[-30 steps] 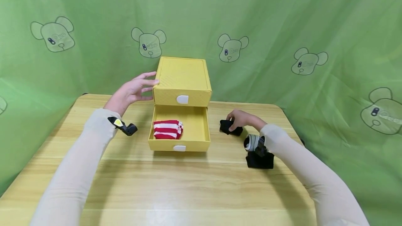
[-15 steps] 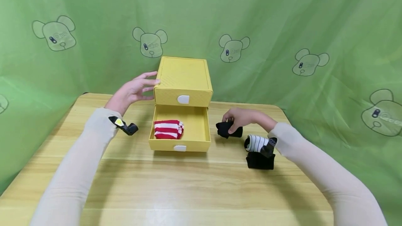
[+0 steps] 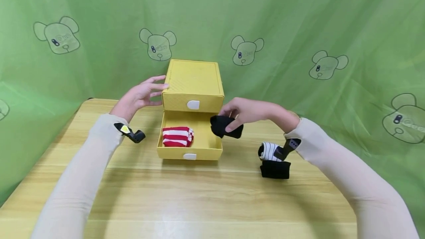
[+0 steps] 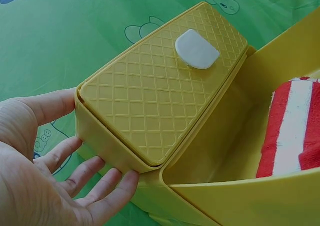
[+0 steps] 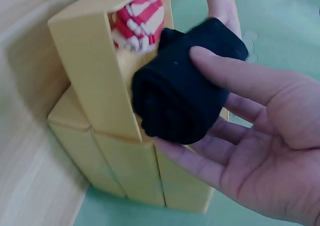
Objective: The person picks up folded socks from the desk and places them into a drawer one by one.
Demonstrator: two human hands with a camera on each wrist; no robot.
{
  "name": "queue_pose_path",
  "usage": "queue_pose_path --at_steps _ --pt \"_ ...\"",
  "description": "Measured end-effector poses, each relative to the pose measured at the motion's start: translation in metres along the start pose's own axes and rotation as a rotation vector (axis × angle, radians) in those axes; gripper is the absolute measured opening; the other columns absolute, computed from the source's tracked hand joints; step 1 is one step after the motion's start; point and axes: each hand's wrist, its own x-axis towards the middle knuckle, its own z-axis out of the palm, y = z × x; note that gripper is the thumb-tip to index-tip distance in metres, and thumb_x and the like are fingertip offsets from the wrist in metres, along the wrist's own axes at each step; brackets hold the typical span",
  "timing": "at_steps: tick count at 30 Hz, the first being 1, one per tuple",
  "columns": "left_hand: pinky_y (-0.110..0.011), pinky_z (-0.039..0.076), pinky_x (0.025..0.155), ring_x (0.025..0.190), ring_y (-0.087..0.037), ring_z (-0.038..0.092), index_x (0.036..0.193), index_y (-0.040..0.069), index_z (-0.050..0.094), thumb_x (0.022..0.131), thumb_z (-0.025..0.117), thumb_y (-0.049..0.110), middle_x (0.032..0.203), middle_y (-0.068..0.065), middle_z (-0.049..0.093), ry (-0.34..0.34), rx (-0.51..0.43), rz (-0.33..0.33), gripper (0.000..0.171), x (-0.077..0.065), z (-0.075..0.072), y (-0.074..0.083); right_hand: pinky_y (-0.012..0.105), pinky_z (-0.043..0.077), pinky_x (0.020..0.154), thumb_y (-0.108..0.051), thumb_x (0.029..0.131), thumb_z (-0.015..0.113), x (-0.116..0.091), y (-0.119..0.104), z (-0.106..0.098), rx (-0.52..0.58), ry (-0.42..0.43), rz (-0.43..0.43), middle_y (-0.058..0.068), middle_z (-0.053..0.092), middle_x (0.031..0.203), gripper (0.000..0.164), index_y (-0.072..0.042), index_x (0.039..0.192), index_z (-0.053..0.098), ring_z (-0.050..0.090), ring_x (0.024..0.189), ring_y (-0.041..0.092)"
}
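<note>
My left hand (image 3: 141,95) rests with extended fingers against the left side of a small yellow drawer unit (image 3: 194,76); the left wrist view shows its fingertips on the side wall. The lower drawer (image 3: 206,153) is pulled out, and a folded red-and-white striped sock (image 3: 177,137) lies in its left part. Between thumb and fingers, my right hand (image 3: 249,110) pinches a rolled black sock (image 3: 225,126), raised over the drawer's right edge. In the right wrist view the black roll (image 5: 185,80) shows its coiled end, overlapping the drawer.
To the right on the wooden table (image 3: 212,194) lie a rolled white sock with dark stripes (image 3: 269,151) and a folded black sock (image 3: 275,169) just in front of it. The closed upper drawer has a white tab (image 3: 193,104). A green curtain (image 3: 282,17) hangs behind.
My right hand has lifted the black sock off the table and carried it left to the open drawer's right edge. My left hand has stayed on the unit.
</note>
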Motion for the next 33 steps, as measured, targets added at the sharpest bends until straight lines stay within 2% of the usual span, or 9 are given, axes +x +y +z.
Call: queue_pose_path --at_steps 5,9,15,19,22,24,27,30,33 --pt "-0.056 0.024 0.126 0.157 -0.031 0.016 0.163 0.029 0.02 0.102 0.061 0.018 0.17 -0.007 0.017 0.012 0.0 -0.009 0.075 0.003 -0.001 -0.002 0.029 0.06 0.082 -0.011 0.088 0.079 0.021 -0.014 0.012 -0.019 0.052 -0.011 0.006 0.076 0.107 0.033 -0.003 0.119 0.071 0.071 0.092 0.015" --pt "-0.056 0.025 0.126 0.156 -0.031 0.018 0.163 0.029 0.02 0.102 0.061 0.018 0.17 -0.007 0.017 0.019 -0.003 -0.011 0.075 0.005 -0.001 -0.003 0.029 0.057 0.079 -0.014 0.088 0.079 0.037 -0.021 0.023 -0.113 0.073 0.004 0.007 0.075 0.099 0.032 0.0 0.116 0.071 0.066 0.086 0.014" --pt "-0.057 0.024 0.126 0.157 -0.032 0.016 0.163 0.029 0.02 0.102 0.062 0.019 0.171 -0.007 0.015 0.009 -0.003 -0.01 0.075 0.004 -0.001 -0.003 0.025 0.054 0.069 -0.021 0.088 0.079 0.057 -0.03 0.031 -0.22 0.047 0.204 0.008 0.074 0.094 0.031 -0.001 0.111 0.074 0.062 0.079 0.015" --pt "-0.057 0.025 0.126 0.156 -0.032 0.017 0.163 0.03 0.022 0.099 0.066 0.019 0.17 -0.007 0.017 0.022 0.001 -0.007 0.078 0.003 0.001 -0.003 0.028 0.059 0.063 -0.024 0.087 0.079 0.066 -0.032 0.033 -0.227 0.013 0.344 0.009 0.075 0.098 0.031 -0.002 0.109 0.075 0.066 0.077 0.016" --pt "-0.057 0.025 0.126 0.157 -0.032 0.016 0.163 0.029 0.022 0.098 0.067 0.019 0.17 -0.007 0.017 0.021 0.003 -0.005 0.08 0.002 0.002 -0.002 0.028 0.06 0.059 -0.024 0.087 0.08 0.071 -0.033 0.033 -0.236 -0.032 0.401 0.007 0.073 0.093 0.026 -0.003 0.101 0.076 0.066 0.075 0.015" --pt "-0.057 0.025 0.126 0.156 -0.032 0.017 0.163 0.03 0.022 0.099 0.066 0.019 0.17 -0.006 0.018 0.023 0.004 -0.006 0.079 0.002 0.002 -0.002 0.026 0.058 0.058 -0.023 0.086 0.08 0.074 -0.033 0.033 -0.246 -0.065 0.404 0.004 0.071 0.087 0.022 -0.004 0.096 0.076 0.064 0.073 0.013" --pt "-0.057 0.025 0.126 0.157 -0.032 0.016 0.163 0.029 0.021 0.101 0.062 0.017 0.17 -0.006 0.017 0.018 0.004 -0.006 0.075 0.002 0.002 -0.001 0.022 0.05 0.058 -0.021 0.086 0.08 0.077 -0.031 0.033 -0.262 -0.1 0.363 0.0 0.065 0.082 0.02 -0.004 0.094 0.076 0.056 0.073 0.012" --pt "-0.057 0.023 0.127 0.157 -0.032 0.013 0.163 0.029 0.02 0.103 0.06 0.017 0.171 -0.006 0.012 0.011 -0.001 -0.006 0.073 0.002 0.0 0.0 0.022 0.045 0.061 -0.018 0.086 0.079 0.082 -0.028 0.033 -0.244 -0.112 0.331 -0.001 0.063 0.083 0.019 -0.003 0.098 0.076 0.051 0.075 0.012" --pt "-0.058 0.021 0.127 0.158 -0.031 0.011 0.163 0.029 0.02 0.103 0.059 0.017 0.172 -0.004 0.007 0.005 -0.01 -0.006 0.073 0.001 -0.001 0.0 0.022 0.045 0.063 -0.016 0.088 0.078 0.085 -0.025 0.034 -0.203 -0.106 0.328 0.001 0.064 0.088 0.019 -0.002 0.101 0.076 0.052 0.077 0.013"
